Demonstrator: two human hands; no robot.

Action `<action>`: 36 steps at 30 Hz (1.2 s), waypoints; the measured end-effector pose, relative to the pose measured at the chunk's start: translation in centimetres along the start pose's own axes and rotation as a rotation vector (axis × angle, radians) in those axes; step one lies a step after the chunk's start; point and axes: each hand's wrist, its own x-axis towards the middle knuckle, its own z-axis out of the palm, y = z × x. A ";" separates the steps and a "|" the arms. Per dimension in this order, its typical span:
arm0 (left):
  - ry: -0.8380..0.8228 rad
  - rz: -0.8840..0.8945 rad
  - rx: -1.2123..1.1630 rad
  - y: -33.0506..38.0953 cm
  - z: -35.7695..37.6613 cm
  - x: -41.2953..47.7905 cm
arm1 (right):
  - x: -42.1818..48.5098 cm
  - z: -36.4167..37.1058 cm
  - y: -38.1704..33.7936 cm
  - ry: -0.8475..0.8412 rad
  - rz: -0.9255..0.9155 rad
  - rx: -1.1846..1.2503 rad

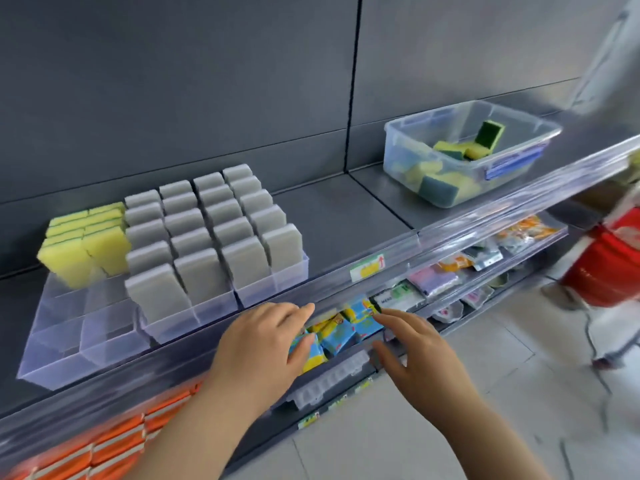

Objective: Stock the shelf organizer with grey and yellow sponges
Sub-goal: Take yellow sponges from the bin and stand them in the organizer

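Note:
A clear shelf organizer (69, 348) stands on the left of the grey shelf. Its right lanes hold upright grey sponges (211, 230) in rows; its two left lanes hold yellow sponges (86, 244) at the back, with bare lane in front. A clear bin (408, 157) on the right of the shelf holds several loose yellow-and-green sponges (460, 150). My left hand (266, 344) and my right hand (412, 351) hover empty, fingers apart, in front of the shelf edge, below the organizer.
A clear price rail (450, 233) runs along the shelf front. Lower shelves hold packaged goods (343, 334) and orange packs (114, 441). A person with a red basket (609, 268) stands at the right on the tiled floor.

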 end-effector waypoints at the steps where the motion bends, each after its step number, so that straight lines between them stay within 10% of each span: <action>1: 0.009 0.033 -0.014 1.6 0.8 1.5 | 0.3 -1.2 1.6 0.016 0.013 -0.007; 14: 0.015 0.235 -0.128 22.0 9.4 19.4 | 2.6 -18.5 23.0 0.207 0.139 -0.079; 36: 0.294 0.215 -0.169 21.3 17.7 52.3 | 29.4 -30.9 40.9 0.183 0.046 -0.090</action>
